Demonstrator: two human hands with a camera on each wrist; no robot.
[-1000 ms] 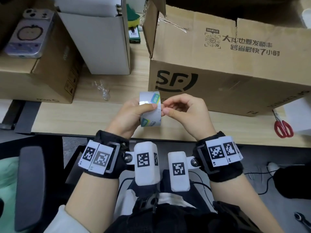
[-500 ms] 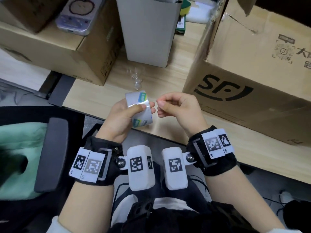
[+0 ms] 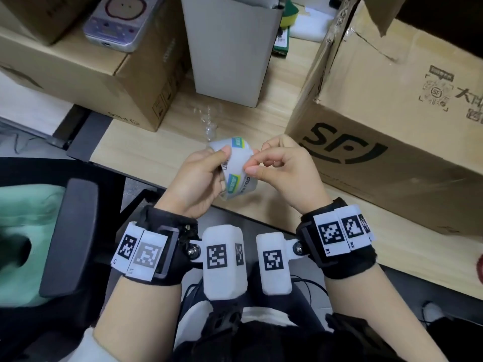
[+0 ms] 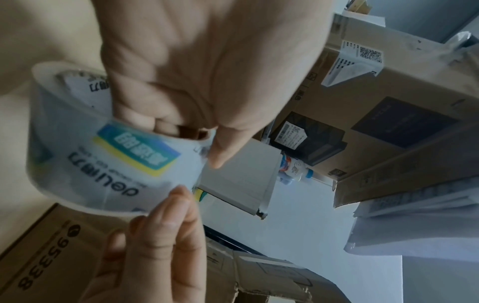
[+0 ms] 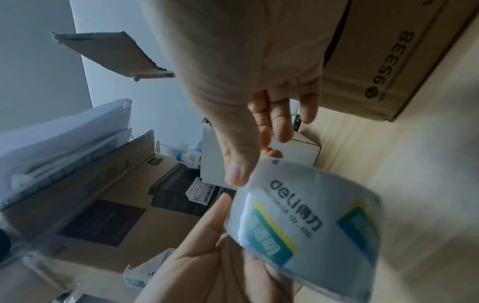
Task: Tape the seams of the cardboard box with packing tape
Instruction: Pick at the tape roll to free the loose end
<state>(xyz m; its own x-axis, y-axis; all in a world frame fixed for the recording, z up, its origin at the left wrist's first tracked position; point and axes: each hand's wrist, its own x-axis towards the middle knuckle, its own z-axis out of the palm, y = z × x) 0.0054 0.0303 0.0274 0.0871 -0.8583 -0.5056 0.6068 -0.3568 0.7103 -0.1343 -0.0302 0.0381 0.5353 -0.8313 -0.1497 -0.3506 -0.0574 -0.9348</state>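
Tape roll (image 3: 236,170), gripped in the left hand (image 3: 194,182) with the thumb lying across its outer face, is now being held tilted rather than upright as a second ago, while the right hand (image 3: 283,169) has closed back in, thumb and forefinger pinching at the roll's edge. Judging by this, the free end is still being sought, so no seam is being taped yet. Box (image 3: 392,121) is standing on the table (image 3: 146,150) just right of the hands, flaps open.
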